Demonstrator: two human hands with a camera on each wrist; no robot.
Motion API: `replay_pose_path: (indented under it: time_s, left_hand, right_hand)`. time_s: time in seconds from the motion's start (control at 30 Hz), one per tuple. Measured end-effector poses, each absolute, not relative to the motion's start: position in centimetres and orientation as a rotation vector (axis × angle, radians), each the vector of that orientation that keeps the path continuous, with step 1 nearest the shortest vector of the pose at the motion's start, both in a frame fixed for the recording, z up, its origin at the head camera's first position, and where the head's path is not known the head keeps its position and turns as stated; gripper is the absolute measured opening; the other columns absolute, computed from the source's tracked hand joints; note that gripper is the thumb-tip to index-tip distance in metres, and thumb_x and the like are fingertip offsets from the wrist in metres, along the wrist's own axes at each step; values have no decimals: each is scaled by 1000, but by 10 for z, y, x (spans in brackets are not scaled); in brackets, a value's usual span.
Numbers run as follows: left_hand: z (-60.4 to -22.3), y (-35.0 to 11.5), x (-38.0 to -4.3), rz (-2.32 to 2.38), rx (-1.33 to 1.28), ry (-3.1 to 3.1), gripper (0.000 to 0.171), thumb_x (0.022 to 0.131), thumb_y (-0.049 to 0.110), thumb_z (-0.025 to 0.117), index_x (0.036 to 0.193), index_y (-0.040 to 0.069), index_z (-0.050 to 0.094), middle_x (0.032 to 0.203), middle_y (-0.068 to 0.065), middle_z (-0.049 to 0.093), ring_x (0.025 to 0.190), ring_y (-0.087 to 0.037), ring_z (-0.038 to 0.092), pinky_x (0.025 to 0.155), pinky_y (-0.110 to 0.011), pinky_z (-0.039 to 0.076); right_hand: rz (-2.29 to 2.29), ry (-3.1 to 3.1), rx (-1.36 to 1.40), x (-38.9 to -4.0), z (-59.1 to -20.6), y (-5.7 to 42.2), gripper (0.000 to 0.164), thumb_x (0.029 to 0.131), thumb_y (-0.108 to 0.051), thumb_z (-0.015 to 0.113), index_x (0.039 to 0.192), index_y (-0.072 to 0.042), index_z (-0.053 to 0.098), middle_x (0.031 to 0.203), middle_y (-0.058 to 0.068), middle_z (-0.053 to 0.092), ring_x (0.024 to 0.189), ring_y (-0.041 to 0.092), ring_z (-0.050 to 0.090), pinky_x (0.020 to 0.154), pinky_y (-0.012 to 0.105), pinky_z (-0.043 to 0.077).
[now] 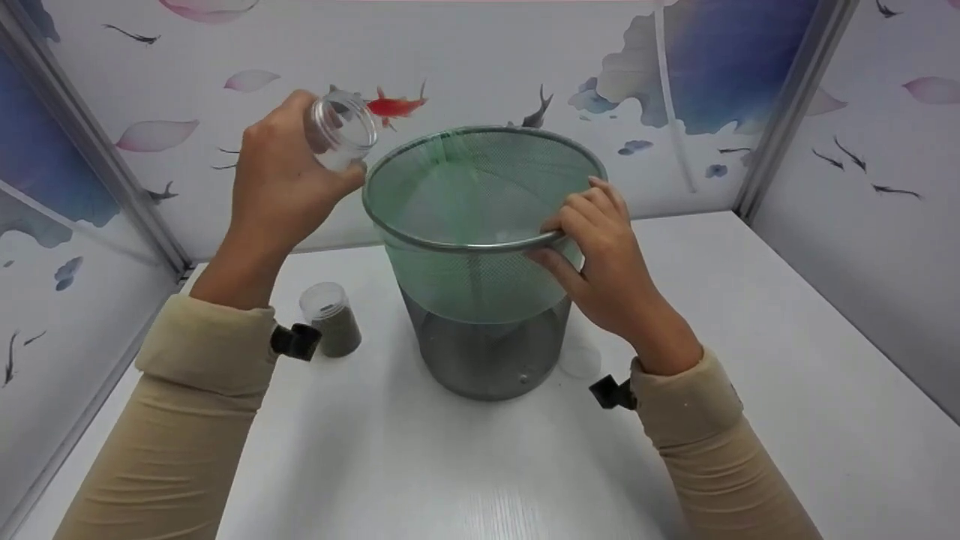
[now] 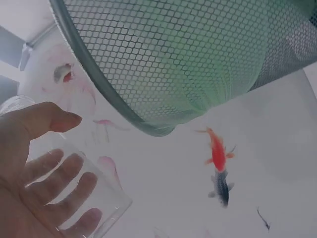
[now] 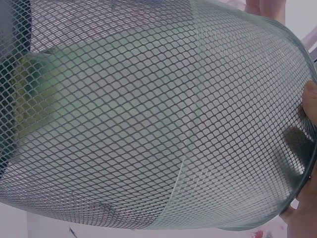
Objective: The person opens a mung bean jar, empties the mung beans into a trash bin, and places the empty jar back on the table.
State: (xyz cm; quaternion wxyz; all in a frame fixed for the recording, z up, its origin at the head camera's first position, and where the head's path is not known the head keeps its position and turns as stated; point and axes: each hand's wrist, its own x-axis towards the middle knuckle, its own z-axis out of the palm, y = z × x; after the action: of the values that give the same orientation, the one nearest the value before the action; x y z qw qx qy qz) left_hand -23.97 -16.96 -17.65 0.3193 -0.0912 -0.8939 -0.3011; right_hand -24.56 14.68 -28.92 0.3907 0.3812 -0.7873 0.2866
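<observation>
My left hand (image 1: 281, 176) grips a clear jar (image 1: 346, 135) by its side, raised to the left of a mesh wastebasket (image 1: 491, 367). The jar's round mouth is uncovered and tilts toward the basket; its walls look see-through in the left wrist view, with the fingers showing behind them. A thin green bag (image 1: 465, 277) lines the basket's upper part. On the right, my right hand (image 1: 604, 251) holds the metal rim, thumb outside and fingers over the top. The right wrist view shows the mesh wall (image 3: 129, 109), with something yellowish-green (image 3: 34, 94) low behind it.
A second clear jar (image 1: 337, 330), mostly filled with dark grainy material, stands on the white table (image 1: 420, 465) left of the basket. A clear round disc (image 1: 581, 361) lies by the basket's base on the right. Printed panels (image 1: 480, 60) enclose the table's back and sides.
</observation>
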Motion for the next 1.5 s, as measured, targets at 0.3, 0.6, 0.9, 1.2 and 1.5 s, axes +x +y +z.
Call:
replay_pose_path:
  time_s: [0.3,0.6,0.9,1.2,1.5]
  left_hand:
    - [-198,-194,-225,-1327,-123,-2352,50,88,16,87,127,7,58,138,-10,61,127,-22,57,106,-39,49]
    - [-236,-211,-218,-1643,-75,-2362,68,97,25,80,150,9,41,151,-15,53,139,-28,52,117,-52,40]
    - [-285,-216,-213,-1762,-40,-2371,69,100,16,72,157,4,35,160,-22,44,148,-41,44,122,-61,30]
    - [-324,-209,-215,-1769,6,-2399,77,92,16,84,155,6,40,154,-18,51,147,-36,47,123,-59,32]
    - [-358,-200,-217,-1682,70,-2542,81,89,21,87,154,3,42,159,-18,45,152,-39,38,125,-58,30]
  right_hand:
    - [710,-1988,970,-246,-289,148,18,97,-16,79,100,-3,67,92,11,59,95,30,52,125,58,23]
    - [713,-1992,972,-247,-291,147,18,98,-17,78,100,-3,67,92,10,59,96,30,53,126,58,23]
    - [713,-1992,973,-247,-290,146,18,98,-18,78,101,-3,68,92,10,59,97,30,53,126,57,23]
    - [725,-1989,969,-246,-290,147,18,98,-17,78,100,-3,67,91,11,59,96,30,52,126,56,23]
    - [724,-1996,972,-246,-290,147,18,98,-17,78,100,-3,67,92,10,59,97,30,52,126,56,22]
